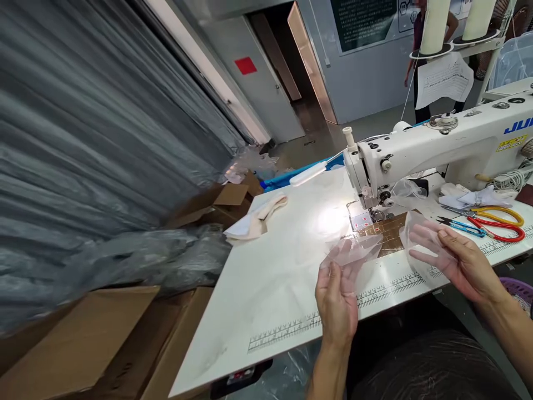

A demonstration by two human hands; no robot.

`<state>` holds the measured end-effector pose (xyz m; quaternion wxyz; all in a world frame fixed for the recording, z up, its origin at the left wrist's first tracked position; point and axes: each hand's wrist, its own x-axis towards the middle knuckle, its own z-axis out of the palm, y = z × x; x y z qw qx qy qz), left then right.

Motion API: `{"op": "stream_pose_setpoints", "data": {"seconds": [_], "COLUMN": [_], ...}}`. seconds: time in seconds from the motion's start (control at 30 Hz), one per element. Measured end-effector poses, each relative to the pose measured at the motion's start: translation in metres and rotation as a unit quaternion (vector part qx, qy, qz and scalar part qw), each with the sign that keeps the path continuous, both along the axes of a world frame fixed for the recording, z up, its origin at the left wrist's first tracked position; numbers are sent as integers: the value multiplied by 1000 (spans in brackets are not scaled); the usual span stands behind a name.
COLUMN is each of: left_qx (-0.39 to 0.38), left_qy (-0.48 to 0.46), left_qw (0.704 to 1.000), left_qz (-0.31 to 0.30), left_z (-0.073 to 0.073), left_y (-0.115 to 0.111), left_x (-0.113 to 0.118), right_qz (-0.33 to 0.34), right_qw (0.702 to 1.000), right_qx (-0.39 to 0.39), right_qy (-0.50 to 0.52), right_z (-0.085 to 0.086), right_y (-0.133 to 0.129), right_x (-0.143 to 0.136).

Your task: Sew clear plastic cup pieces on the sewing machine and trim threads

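Note:
My left hand (339, 294) grips a piece of sheer white fabric (366, 247) between thumb and fingers, just over the table's front edge. To the right, my right hand (462, 261) pinches another sheer white piece (410, 230), with the fingers showing through it. Whether the two pieces join cannot be made out. Both hands are in front of a white sewing machine (416, 158), whose needle area (375, 214) is lit. A brown taped plate (393, 233) lies on the table beside the needle, behind the fabric.
Scissors with red and yellow handles (499, 222) and blue thread snips (464, 226) lie right of my right hand. Folded cream cloth (258, 219) rests at the table's (266, 294) left edge. Cardboard boxes (83, 339) stand left. A person (420, 33) stands behind the machine.

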<state>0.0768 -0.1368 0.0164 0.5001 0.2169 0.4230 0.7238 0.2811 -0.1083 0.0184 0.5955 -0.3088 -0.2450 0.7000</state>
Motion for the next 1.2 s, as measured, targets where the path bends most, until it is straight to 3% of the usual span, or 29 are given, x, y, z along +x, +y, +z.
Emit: {"op": "stream_pose_setpoints", "data": {"seconds": [0.17, 0.27, 0.33, 0.4, 0.47, 0.5, 0.57, 0.63, 0.7, 0.77, 0.87, 0.93, 1.0, 1.13, 1.2], "left_qx": [59, 134, 190, 253, 290, 293, 284, 285, 279, 228, 65, -20, -44, -5, -6], "left_qy": [111, 252, 408, 562, 653, 677, 701, 703, 684, 643, 554, 517, 534, 652, 666], "left_qw": [990, 950, 890, 785, 682, 652, 627, 624, 650, 717, 828, 855, 844, 756, 744], "left_qz": [65, 128, 69, -59, -156, -175, -186, -185, -175, -145, -60, -27, -28, -47, -62], "left_z": [29, 44, 42, 28, 9, -1, -15, -20, -20, -16, -13, -15, -18, -24, -24], "left_y": [3, 3, 3, 4, 5, 5, 3, -1, -5, -6, 2, 14, 27, 44, 44], "left_x": [-11, -9, 1, 14, 27, 32, 37, 35, 28, 18, 5, 2, 3, 13, 15], "right_qz": [57, 80, 76, 56, 36, 27, 14, 5, 8, 18, 38, 56, 73, 67, 44], "right_qw": [997, 993, 992, 994, 996, 996, 996, 996, 995, 995, 993, 993, 992, 993, 994], "right_qx": [-18, -24, -30, -31, -30, -32, -46, -65, -78, -84, -84, -82, -82, -85, -86], "right_qy": [54, 86, 94, 86, 76, 73, 70, 65, 59, 59, 69, 67, 61, 49, 41], "right_z": [1, -3, -8, -15, -20, -22, -24, -24, -24, -26, -30, -32, -31, -27, -26], "right_y": [0, 2, 3, 5, 5, 5, 5, 6, 7, 9, 14, 17, 18, 18, 18], "right_x": [-16, -29, -37, -40, -39, -37, -32, -27, -24, -21, -16, -14, -13, -13, -10]}}
